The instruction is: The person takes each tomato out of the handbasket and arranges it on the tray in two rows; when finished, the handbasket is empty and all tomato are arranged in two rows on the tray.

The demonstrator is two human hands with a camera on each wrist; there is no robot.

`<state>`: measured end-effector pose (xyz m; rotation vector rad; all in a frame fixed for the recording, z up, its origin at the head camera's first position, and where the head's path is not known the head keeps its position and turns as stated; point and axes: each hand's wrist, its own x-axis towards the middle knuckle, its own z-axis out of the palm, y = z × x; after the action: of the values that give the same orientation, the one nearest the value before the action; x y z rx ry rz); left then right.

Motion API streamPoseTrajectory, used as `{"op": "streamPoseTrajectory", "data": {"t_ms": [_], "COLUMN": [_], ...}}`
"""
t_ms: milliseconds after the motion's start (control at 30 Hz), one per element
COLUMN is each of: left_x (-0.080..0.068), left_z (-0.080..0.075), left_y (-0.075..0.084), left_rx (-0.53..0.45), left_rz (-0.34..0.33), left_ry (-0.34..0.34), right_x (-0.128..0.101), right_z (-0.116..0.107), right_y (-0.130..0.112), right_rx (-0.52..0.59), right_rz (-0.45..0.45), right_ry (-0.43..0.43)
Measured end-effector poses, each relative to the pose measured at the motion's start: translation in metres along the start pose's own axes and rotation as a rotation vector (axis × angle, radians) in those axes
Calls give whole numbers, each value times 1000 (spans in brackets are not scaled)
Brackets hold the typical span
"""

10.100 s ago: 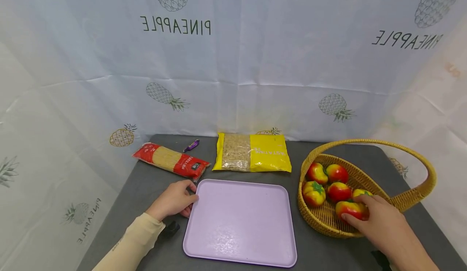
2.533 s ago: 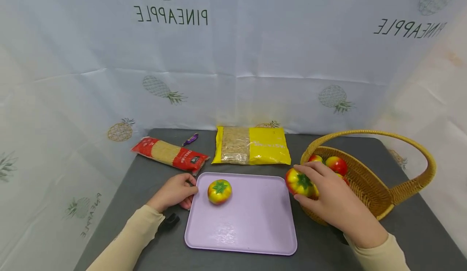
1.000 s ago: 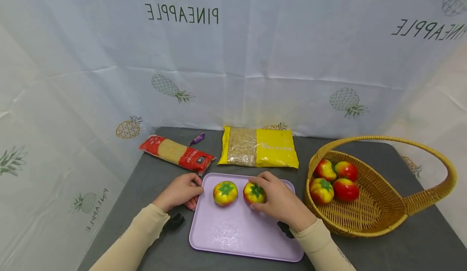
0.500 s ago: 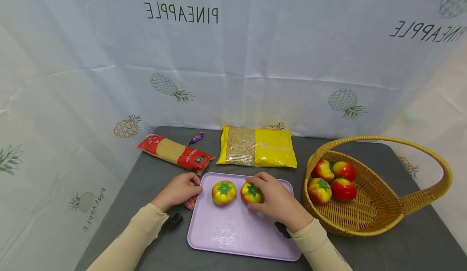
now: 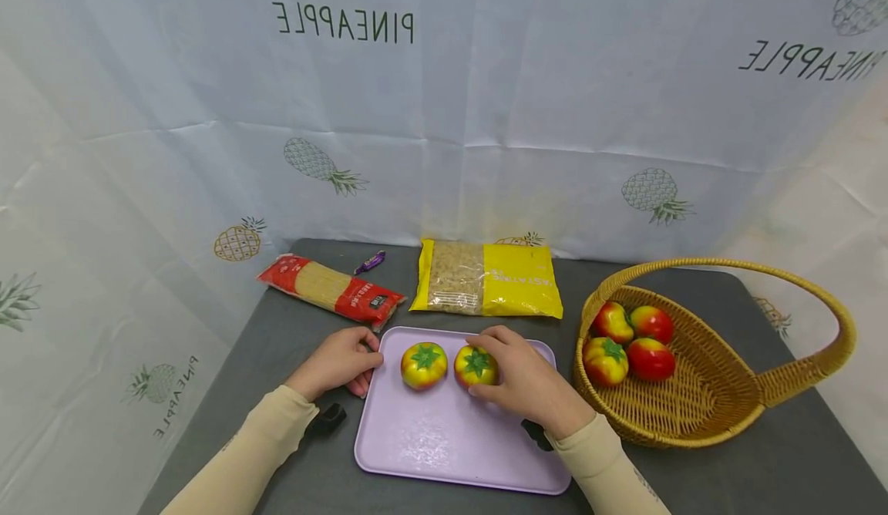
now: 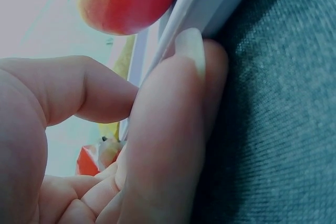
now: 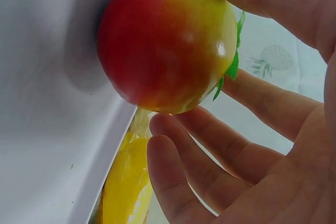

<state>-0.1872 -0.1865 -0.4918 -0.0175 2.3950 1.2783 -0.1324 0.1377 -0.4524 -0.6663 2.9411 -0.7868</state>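
Two toy tomatoes sit on the lilac tray (image 5: 444,453); the right hand (image 5: 529,382) cups the second tomato (image 5: 475,366), the left hand (image 5: 338,361) pinches the rim, four remain in the wicker basket (image 5: 701,415).

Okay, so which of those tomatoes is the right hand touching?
The right-hand tomato of the two on the purple tray: the right hand cups it. The other tomato sits untouched beside it.

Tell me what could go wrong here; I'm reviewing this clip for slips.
The round red-yellow toy tomato under the right hand sits close beside the other toy tomato; letting go carelessly might knock them together and roll one. The left hand pinches the lilac plastic tray only at its edge, so it could shift.
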Motion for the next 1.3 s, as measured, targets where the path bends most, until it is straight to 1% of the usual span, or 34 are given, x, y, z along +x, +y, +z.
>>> {"op": "streamPoseTrajectory", "data": {"t_ms": [267, 467, 667, 800, 967, 1133, 1200, 1300], "left_x": [1, 2, 4, 5, 5, 4, 4, 6], "left_z": [1, 0, 0, 0, -1, -2, -1, 0], "left_y": [1, 0, -5, -7, -8, -7, -7, -6], "left_rx": [3, -1, -3, -6, -6, 3, 3, 4], "left_rz": [-1, 13, 13, 22, 20, 17, 18, 23], "left_ry": [-1, -8, -4, -11, -15, -14, -21, -31], "right_x": [-2, -3, -10, -28, -60, -87, -93, -98], "right_z": [-2, -4, -16, -33, -64, -103, -116, -129], "right_y": [1, 0, -2, 3, 18, 42, 55, 73], "right_rx": [-17, -24, -14, -34, -97, -143, -162, -186], "right_rz": [-22, -27, 17, 40, 61, 102, 126, 164], "right_ry": [6, 11, 21, 58, 88, 123, 135, 126]}}
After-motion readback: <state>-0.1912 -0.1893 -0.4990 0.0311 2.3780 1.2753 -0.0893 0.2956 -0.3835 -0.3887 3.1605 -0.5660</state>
